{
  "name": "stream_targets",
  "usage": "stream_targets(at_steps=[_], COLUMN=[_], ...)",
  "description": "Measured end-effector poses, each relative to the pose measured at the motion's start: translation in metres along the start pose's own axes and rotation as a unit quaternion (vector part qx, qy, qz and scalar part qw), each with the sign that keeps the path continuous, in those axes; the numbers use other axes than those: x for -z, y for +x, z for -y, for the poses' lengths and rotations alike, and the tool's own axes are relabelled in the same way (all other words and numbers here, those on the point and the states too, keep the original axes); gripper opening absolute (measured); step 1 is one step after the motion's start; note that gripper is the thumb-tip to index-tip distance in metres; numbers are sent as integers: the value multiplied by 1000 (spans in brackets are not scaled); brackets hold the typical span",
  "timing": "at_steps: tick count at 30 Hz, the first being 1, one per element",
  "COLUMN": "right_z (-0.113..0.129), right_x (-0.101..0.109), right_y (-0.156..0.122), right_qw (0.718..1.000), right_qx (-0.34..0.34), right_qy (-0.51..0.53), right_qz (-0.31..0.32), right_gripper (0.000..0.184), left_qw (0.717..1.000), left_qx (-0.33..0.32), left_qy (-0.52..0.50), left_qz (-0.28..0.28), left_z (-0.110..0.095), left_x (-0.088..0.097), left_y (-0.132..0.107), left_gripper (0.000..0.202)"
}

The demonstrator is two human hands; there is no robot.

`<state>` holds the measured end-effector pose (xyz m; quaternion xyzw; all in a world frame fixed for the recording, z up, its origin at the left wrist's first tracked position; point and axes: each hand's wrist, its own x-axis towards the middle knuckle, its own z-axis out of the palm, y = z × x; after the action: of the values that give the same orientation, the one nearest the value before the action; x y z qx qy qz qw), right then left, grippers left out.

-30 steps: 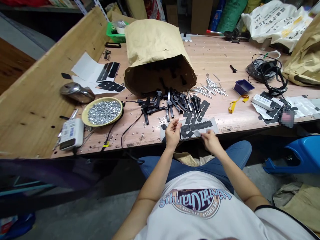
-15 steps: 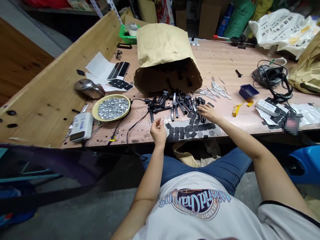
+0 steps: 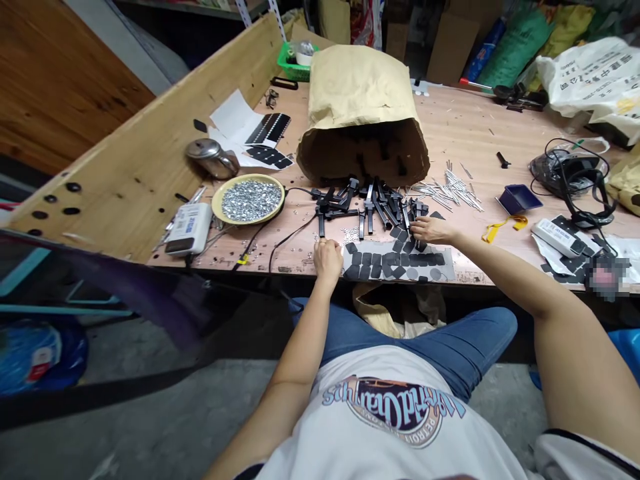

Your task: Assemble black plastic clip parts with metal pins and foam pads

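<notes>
My left hand [image 3: 329,259] is at the table's front edge, left of a grey sheet [image 3: 447,267] bearing black adhesive pads [image 3: 373,259]. Its fingers are curled together, and whatever they hold is hidden. Just beyond it lies a pile of black plastic parts [image 3: 385,207] with long stems, spread before the mouth of a large brown paper bag [image 3: 360,83]. My right hand [image 3: 433,230] reaches to the right end of this pile. Its fingers are closed at a black plastic part [image 3: 419,245], above the far right of the grey sheet.
A yellow dish [image 3: 218,212] of small metal pieces stands left, beside a white box-shaped device [image 3: 189,229] and a metal pot [image 3: 207,157]. Metal pins [image 3: 453,190] lie right of the bag. Further right are a blue tray [image 3: 520,200], a yellow strap [image 3: 495,229] and a black headset [image 3: 583,187].
My left hand's fingers have drawn together. My right hand has closed more at the pile's right end. The whole view has swung left, so the table sits further right.
</notes>
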<state>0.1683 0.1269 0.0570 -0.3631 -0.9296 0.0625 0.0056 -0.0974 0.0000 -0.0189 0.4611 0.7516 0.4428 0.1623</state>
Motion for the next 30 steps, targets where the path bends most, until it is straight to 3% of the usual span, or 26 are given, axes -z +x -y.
stream_targets(at_steps=[2,4,7,10,13,15,21,27,30], right_z=[7,21,59,104,134,143,150,151,148], right_x=[9,15,14,4,-2,0,14,17,14], right_y=[0,-3,-14,-28,-38,-41,-47,-52,-54], right_qw=[994,992,998,998,994,993,991,990,988], right_qx=[84,108,54,-5,-53,-85,-134,-138,-140], right_qy=[-20,-34,-23,20,51,42,-8,31,62], right_qz=[67,60,-17,-67,-77,-69,-9,11,1], right_gripper=[27,37,43,36,30,29,28,23,24], left_qw=[999,995,963,891,830,811,812,864,869], left_qx=[9,45,111,142,151,153,122,33,7], left_qy=[-30,-84,-245,-420,-514,-538,-545,-477,-460], left_qz=[-8,-11,22,101,157,171,170,159,180], left_z=[-3,-9,-24,-40,-49,-51,-50,-54,-57], left_x=[1,0,-4,-12,-18,-21,-24,-19,-17], left_y=[0,-2,-8,-17,-26,-31,-40,-40,-42], left_gripper=[19,17,12,19,35,43,52,55,56])
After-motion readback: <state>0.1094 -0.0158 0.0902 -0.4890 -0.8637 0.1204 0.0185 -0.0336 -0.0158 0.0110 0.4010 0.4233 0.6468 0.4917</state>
